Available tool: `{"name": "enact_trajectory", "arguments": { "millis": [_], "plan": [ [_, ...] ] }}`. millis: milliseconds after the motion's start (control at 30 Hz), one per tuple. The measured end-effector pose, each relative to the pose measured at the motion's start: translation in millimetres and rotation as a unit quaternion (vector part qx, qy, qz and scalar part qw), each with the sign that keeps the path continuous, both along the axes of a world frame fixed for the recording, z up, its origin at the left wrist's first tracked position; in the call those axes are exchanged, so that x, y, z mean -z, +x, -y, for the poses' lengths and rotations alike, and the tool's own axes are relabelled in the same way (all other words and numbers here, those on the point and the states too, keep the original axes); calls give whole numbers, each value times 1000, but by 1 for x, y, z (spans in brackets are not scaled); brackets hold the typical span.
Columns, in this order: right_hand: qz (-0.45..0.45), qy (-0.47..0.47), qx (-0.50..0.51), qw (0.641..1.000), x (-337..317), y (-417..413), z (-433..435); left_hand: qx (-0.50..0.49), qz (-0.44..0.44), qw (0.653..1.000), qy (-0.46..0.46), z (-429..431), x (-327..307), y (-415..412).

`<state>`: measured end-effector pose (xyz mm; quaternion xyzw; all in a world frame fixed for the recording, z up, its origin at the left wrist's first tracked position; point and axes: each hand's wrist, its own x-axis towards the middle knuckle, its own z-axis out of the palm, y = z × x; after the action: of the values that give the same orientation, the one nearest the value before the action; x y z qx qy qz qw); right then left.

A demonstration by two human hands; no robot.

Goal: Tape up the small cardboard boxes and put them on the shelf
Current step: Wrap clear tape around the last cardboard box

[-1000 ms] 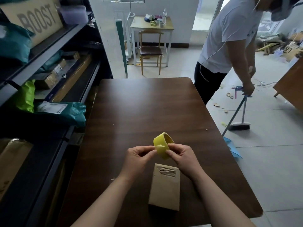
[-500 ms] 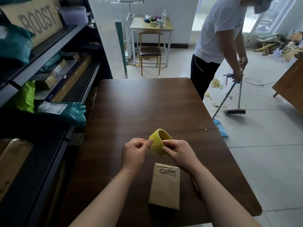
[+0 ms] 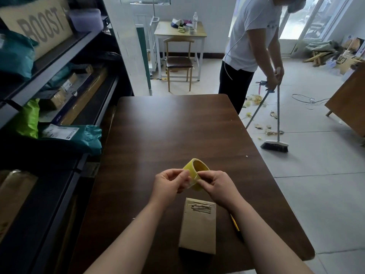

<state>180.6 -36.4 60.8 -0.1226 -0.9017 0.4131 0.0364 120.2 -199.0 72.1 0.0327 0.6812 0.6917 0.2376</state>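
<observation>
Picking at the tape roll above the box

My left hand (image 3: 169,182) and right hand (image 3: 215,186) both pinch the yellow tape roll (image 3: 195,173); the cardboard box (image 3: 198,228) lies at my six o'clock.

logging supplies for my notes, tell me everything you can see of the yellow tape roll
The tape roll is a small yellow ring, glossy like plastic tape, with a wide hollow core. It is tilted, opening facing up and away. The left hand pinches its left edge and the right hand grips its right rim. It seems held above the dark table, beyond the cardboard box, touching neither. Whether a tape end is lifted is unclear.
</observation>
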Motion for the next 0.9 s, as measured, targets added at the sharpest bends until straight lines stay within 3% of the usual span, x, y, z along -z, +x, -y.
{"name": "enact_trajectory", "arguments": {
  "millis": [267, 400, 533, 733, 900],
  "plan": [
    [27, 3, -7, 1000, 0, 2, 1, 55, -82, 993, -59, -1, 7, -2],
    [46, 11, -18, 999, 2, 2, -2, -19, -142, 982, -126, -1, 14, -5],
    [67, 16, -20, 997, 1, 5, -7, -80, -176, 972, -135, -2, 13, -11],
    [66, -32, -17, 997, -11, 7, -13, -103, -81, 989, -73, -8, 14, -15],
    [71, -114, 15, 991, -7, 17, -15, -107, -102, 981, -123, -14, 16, -13]
  ]
}}
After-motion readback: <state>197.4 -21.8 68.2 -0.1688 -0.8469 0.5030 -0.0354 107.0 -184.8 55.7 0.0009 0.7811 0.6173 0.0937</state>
